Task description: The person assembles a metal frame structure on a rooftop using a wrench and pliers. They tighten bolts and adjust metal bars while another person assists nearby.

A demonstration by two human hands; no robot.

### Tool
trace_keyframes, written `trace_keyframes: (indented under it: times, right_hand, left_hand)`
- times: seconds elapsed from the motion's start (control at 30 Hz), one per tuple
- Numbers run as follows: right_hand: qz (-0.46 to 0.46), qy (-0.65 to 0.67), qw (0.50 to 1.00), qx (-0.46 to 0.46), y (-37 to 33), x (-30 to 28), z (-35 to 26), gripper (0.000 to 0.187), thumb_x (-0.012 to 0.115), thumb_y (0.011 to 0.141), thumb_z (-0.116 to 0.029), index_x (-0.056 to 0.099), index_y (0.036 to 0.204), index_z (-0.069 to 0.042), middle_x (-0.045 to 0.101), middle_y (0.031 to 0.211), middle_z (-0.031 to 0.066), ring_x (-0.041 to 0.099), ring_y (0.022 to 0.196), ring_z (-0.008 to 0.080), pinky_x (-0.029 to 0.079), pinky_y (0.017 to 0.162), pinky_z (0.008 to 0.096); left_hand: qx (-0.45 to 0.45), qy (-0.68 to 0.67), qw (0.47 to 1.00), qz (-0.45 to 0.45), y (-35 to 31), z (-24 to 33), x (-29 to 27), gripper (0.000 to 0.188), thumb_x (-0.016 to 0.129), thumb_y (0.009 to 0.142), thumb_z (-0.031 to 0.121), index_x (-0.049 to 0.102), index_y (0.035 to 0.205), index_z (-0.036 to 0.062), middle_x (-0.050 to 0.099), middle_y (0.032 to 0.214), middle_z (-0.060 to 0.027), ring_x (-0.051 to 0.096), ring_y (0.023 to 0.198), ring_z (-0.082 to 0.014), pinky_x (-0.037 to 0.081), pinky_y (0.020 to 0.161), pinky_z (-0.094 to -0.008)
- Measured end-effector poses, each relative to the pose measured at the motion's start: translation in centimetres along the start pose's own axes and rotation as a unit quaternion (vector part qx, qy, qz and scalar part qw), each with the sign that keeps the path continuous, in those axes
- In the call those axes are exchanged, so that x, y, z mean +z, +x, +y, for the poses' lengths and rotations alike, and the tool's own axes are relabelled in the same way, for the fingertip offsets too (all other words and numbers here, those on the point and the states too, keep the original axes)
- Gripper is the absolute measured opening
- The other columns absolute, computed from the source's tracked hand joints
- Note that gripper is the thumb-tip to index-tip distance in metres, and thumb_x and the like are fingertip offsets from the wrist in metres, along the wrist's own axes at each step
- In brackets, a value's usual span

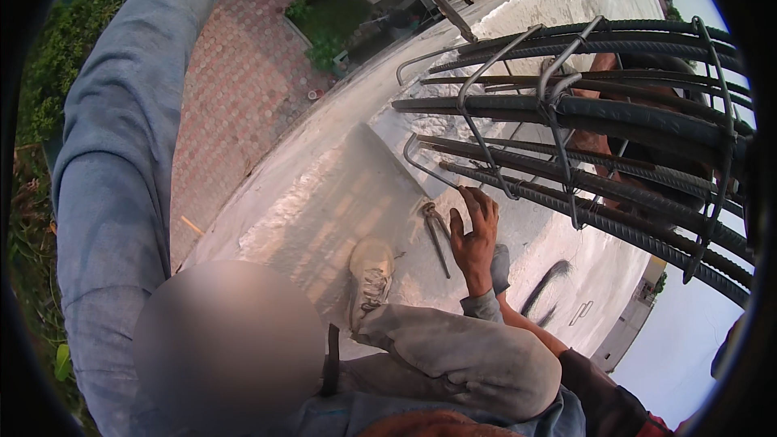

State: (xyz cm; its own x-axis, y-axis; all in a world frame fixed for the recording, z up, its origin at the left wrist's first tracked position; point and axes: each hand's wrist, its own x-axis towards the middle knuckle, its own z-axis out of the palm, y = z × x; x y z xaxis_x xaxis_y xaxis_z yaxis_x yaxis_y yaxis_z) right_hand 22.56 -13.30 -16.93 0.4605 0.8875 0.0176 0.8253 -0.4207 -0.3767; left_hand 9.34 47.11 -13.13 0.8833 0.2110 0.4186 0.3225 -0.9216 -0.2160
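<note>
My right hand point(476, 235) reaches past my bent knee with its thumb and fingers apart. Its fingertips are at the lower corner of a bent steel stirrup point(429, 163) on a rebar cage point(615, 125); whether they touch it I cannot tell. Just left of the hand, a pair of pincers point(437, 236) lies on the pale concrete point(324, 202). A long blue-grey sleeve point(121, 137) runs up the left side and out at the top; my left hand is not in view.
Behind the rebar shows another person's arm point(595, 105); one more bare forearm point(530, 325) enters at lower right. Dark tie wires point(547, 285) lie on the concrete. A paved yard point(243, 89) lies below the concrete edge. A blurred disc point(231, 348) hides the lower left.
</note>
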Motion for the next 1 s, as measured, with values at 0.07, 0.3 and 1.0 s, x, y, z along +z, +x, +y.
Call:
trace_keyframes:
  times: [0.07,0.3,1.0]
  right_hand:
    - [-0.003,0.019,1.0,0.006,0.5,-0.2,-0.2,0.046,0.073,0.089,-0.005,0.067,0.134,-0.009,0.063,0.124,0.0158,0.056,0.118,0.0377,0.045,0.104,0.0477]
    - [0.007,-0.011,1.0,0.007,1.6,-0.7,-1.0,0.033,0.072,0.09,-0.005,0.069,0.123,-0.006,0.061,0.114,0.0174,0.056,0.111,0.0386,0.044,0.1,0.0491]
    - [-0.005,-0.011,1.0,0.028,2.0,-1.3,-1.5,0.025,0.07,0.092,-0.006,0.069,0.117,-0.005,0.063,0.117,0.0189,0.056,0.115,0.0406,0.043,0.102,0.0493]
  left_hand:
    - [-0.001,-0.003,1.0,-0.01,0.5,0.3,1.0,0.006,0.069,0.068,0.02,0.067,0.066,0.0142,0.065,0.064,-0.0138,0.068,0.066,-0.0373,0.051,0.059,-0.05]
    - [-0.002,-0.052,0.999,0.001,1.6,0.8,2.8,0.007,0.071,0.067,0.02,0.069,0.068,0.0132,0.066,0.064,-0.0147,0.068,0.066,-0.0364,0.051,0.058,-0.0488]
    - [0.021,-0.138,0.983,-0.121,1.2,2.6,3.8,0.014,0.076,0.073,0.021,0.071,0.08,0.01,0.07,0.074,-0.0143,0.069,0.072,-0.0361,0.053,0.064,-0.048]
